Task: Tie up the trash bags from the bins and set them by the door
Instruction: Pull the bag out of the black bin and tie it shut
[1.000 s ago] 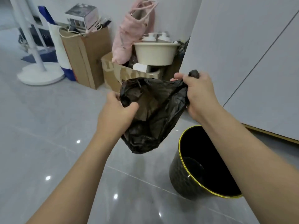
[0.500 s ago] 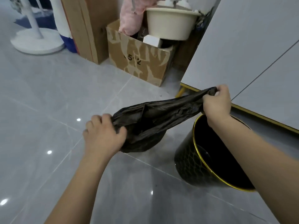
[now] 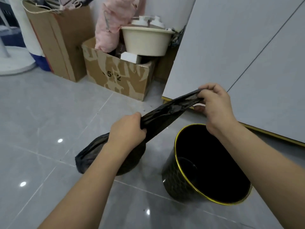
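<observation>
A black trash bag [image 3: 165, 113] stretches between my two hands above the grey floor. My left hand [image 3: 127, 131] grips the bag around its neck, and the bag's full bottom hangs below and behind my left forearm. My right hand [image 3: 214, 104] pinches the bag's top end, pulled out to the right into a taut strip. A black bin with a gold rim [image 3: 179, 182] stands on the floor under my right forearm, with no bag in it.
Cardboard boxes [image 3: 118, 75] stand against the far wall with a cream basin [image 3: 145, 42] and a pink cloth [image 3: 110, 28] on top. A white fan base [image 3: 14, 61] sits far left. A grey cabinet [image 3: 247, 55] with gold trim rises at right.
The bag has been drawn out from a bunched bundle into a long taut strip. My left hand has slid to the bag's neck, and the bag's body has dropped lower.
</observation>
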The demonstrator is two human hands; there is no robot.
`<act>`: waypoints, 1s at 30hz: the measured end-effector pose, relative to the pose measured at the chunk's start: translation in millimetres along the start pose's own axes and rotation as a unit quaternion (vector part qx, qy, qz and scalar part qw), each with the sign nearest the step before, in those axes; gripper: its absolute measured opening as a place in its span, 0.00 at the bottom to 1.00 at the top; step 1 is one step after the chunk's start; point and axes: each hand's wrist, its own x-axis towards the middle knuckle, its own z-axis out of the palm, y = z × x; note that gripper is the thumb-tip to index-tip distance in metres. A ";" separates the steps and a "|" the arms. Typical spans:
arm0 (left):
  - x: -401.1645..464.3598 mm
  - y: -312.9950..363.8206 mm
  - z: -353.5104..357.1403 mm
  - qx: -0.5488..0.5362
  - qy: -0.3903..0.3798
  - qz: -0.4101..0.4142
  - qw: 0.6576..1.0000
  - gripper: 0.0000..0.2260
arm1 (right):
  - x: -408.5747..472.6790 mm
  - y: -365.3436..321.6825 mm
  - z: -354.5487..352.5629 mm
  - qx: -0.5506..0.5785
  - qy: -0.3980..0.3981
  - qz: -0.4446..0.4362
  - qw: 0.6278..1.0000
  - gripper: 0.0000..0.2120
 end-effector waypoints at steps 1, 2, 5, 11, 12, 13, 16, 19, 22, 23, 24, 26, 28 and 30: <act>-2.6 1.8 -3.7 0.003 0.012 0.006 1.000 0.06 | -0.8 -0.9 -5.1 0.007 -0.007 -0.005 1.000 0.11; -4.7 3.5 -8.0 0.004 0.019 0.012 1.000 0.06 | -2.9 -1.4 -10.6 -0.007 -0.016 -0.025 1.000 0.15; -9.5 5.6 -23.5 -0.006 0.031 0.020 0.999 0.04 | -21.1 -2.4 -19.5 -0.235 -0.078 -0.225 0.942 0.32; -21.4 13.6 -33.0 -0.038 -0.019 0.045 0.998 0.04 | -27.9 26.5 13.9 -0.692 -0.241 -0.409 0.544 0.31; -24.9 11.8 -29.3 -0.018 -0.039 0.031 0.999 0.05 | -22.1 29.8 20.6 -0.707 -0.250 -0.395 0.531 0.22; -28.7 7.5 -24.7 0.016 -0.071 0.007 0.997 0.05 | -15.9 30.9 24.8 -0.712 -0.249 -0.378 0.537 0.15; -39.1 -13.5 -15.9 0.141 -0.244 -0.084 0.956 0.04 | -5.6 32.1 28.9 -0.728 -0.225 -0.320 0.563 0.10; -37.3 -31.3 -16.4 0.179 -0.331 -0.143 0.915 0.13 | -8.1 35.4 34.0 -0.745 -0.247 -0.306 0.539 0.09; -20.0 -39.4 -38.4 0.165 -0.214 -0.156 0.950 0.10 | 3.7 18.1 44.7 -0.738 -0.221 -0.291 0.567 0.11; -13.4 -42.6 -49.8 0.153 -0.171 -0.151 0.961 0.08 | 8.9 7.4 49.3 -0.732 -0.207 -0.266 0.593 0.11; -9.5 -44.6 -62.4 0.137 -0.157 -0.150 0.966 0.08 | 12.4 -3.1 53.6 -0.723 -0.198 -0.233 0.619 0.09; -10.5 -48.6 -77.3 0.095 -0.214 -0.168 0.958 0.07 | 14.4 -19.0 62.6 -0.702 -0.192 -0.178 0.662 0.07; -22.6 -52.2 -72.6 0.087 -0.311 -0.182 0.929 0.07 | 4.0 -22.7 70.5 -0.707 -0.204 -0.141 0.662 0.09; -39.9 -55.1 -50.5 0.102 -0.385 -0.198 0.896 0.09 | -14.4 -11.4 76.4 -0.734 -0.257 -0.108 0.619 0.15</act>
